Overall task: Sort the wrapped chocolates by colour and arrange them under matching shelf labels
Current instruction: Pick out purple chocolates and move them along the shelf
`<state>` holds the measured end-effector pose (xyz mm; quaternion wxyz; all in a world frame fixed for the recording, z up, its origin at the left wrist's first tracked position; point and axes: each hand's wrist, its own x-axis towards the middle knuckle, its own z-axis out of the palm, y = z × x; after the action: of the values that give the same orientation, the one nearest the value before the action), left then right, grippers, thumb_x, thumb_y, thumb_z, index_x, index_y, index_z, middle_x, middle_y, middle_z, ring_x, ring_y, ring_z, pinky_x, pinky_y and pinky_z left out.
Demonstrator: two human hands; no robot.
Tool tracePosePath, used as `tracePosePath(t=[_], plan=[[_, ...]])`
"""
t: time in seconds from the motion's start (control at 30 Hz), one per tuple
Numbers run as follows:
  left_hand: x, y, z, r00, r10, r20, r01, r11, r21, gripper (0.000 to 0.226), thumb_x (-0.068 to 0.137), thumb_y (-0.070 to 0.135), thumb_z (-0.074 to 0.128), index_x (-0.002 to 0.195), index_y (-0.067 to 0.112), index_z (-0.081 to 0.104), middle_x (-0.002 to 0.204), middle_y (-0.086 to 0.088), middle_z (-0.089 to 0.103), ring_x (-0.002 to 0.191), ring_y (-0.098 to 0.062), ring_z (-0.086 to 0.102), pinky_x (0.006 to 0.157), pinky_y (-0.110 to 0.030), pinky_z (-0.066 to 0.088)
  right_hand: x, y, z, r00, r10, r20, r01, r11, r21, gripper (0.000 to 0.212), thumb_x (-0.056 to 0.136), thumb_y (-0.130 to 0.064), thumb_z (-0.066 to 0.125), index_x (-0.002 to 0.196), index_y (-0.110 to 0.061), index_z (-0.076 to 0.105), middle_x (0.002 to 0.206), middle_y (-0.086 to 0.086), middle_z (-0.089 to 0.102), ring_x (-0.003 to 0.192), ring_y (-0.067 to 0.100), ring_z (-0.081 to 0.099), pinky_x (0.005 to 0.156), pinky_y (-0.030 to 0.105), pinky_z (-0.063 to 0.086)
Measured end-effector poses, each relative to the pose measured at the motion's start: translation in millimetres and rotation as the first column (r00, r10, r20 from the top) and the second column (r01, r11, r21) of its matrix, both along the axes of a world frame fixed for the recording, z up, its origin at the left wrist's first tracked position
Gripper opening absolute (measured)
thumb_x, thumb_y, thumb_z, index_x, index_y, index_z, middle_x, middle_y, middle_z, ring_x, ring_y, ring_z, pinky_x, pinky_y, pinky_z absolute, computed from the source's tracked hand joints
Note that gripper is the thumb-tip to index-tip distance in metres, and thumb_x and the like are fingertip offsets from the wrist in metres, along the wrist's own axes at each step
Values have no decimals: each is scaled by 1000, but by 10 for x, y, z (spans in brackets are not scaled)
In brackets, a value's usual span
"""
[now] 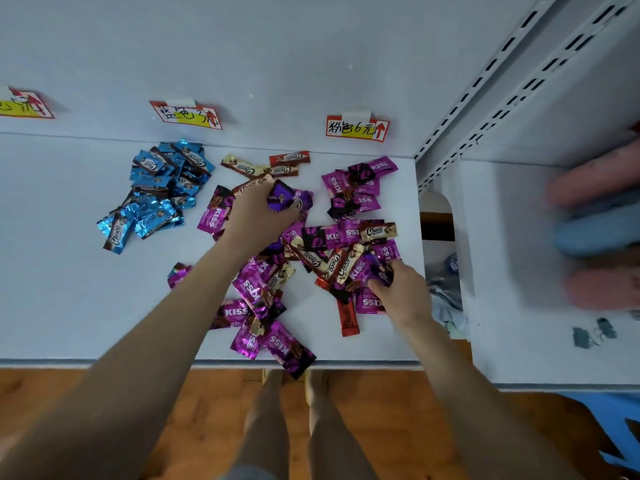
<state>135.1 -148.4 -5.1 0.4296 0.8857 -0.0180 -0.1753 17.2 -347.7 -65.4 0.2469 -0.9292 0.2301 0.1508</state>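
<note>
On the white shelf [69, 306] lies a pile of blue chocolates [156, 192] under the blue label [187, 116]. A small group of purple KISS chocolates [356, 188] lies under the pink label [356, 129]. A mixed heap of purple, gold and red chocolates [311, 258] fills the middle. My left hand [258, 213] grips purple chocolates [284, 199] above the heap's far end. My right hand [401, 289] pinches a purple chocolate [381, 271] at the heap's right side.
A third label [24, 105] hangs at the far left. Gold and red bars [263, 166] lie between the two sorted groups. A slotted upright [485, 98] bounds the shelf on the right, with pink and blue soft items [595, 220] beyond. Wooden floor lies below the front edge.
</note>
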Motion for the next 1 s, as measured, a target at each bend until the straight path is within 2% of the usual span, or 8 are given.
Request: tracePosePath(t=[0.13, 0.27, 0.47, 0.57, 0.67, 0.73, 0.8, 1.0], plan=[[-388, 68, 16, 980, 175, -97, -184, 979, -92, 24, 86, 17, 67, 68, 13, 51, 59, -2, 52, 48, -15, 46, 49, -26, 40, 9, 10, 9, 1000, 7, -16, -8, 1000, -27, 35, 85, -33, 62, 105, -6, 52, 101, 10, 59, 94, 25, 57, 71, 29, 40], [-670, 101, -27, 945, 287, -157, -308, 942, -136, 19, 85, 15, 67, 80, -1, 57, 61, -4, 53, 50, -15, 46, 46, -19, 38, 20, 14, 9, 999, 42, -20, -42, 999, -2, 31, 87, -28, 61, 104, -3, 55, 100, 13, 59, 92, 26, 57, 74, 28, 40], [-832, 147, -35, 926, 345, -153, -366, 920, -138, 24, 84, 18, 68, 87, -5, 59, 63, -5, 56, 50, -14, 47, 44, -19, 37, -77, -7, 109, 994, -63, 90, 47, 985, 169, 14, 86, -21, 62, 87, -11, 52, 82, 2, 54, 73, 17, 52, 57, 18, 35], [-883, 170, 26, 912, 381, -151, -404, 898, -174, 19, 85, 18, 67, 84, -1, 60, 60, -3, 57, 44, -8, 47, 43, -19, 37, -149, -54, 207, 993, -73, 97, 54, 981, 187, 19, 88, -24, 58, 93, -7, 53, 85, 4, 54, 86, 24, 56, 69, 29, 47], [-945, 200, 146, 898, 416, -143, -439, 867, -235, 15, 85, 16, 67, 76, 9, 59, 53, 4, 55, 38, -1, 44, 38, -13, 34, -132, -35, 344, 985, -83, 151, 51, 977, 206, 29, 92, -29, 53, 104, -2, 53, 96, 11, 56, 91, 24, 54, 75, 31, 43], [-992, 245, 258, 891, 433, -140, -455, 848, -273, 17, 86, 16, 66, 71, 14, 57, 44, 11, 53, 35, 0, 43, 36, -10, 30, -70, 39, 501, 975, -75, 209, 29, 977, 213, 29, 93, -29, 50, 105, -2, 50, 92, 6, 54, 83, 19, 52, 69, 23, 41], [-1052, 323, 381, 874, 468, -127, -484, 825, -293, 21, 86, 16, 66, 68, 19, 55, 41, 14, 53, 35, -1, 43, 37, -9, 29, 7, 160, 682, 957, -51, 284, -20, 970, 242, 20, 95, -26, 47, 98, -6, 47, 78, 0, 53, 64, 12, 51, 51, 10, 37], [-1267, 885, 695, 763, 630, -143, -641, 708, -297, 16, 83, 19, 69, 74, 16, 58, 70, -8, 64, 60, -20, 57, 56, -33, 46, 297, 865, 1098, 926, 114, 360, -236, 918, 317, 17, 97, -24, 41, 89, -9, 46, 64, 2, 47, 50, 14, 44, 40, 14, 34]])
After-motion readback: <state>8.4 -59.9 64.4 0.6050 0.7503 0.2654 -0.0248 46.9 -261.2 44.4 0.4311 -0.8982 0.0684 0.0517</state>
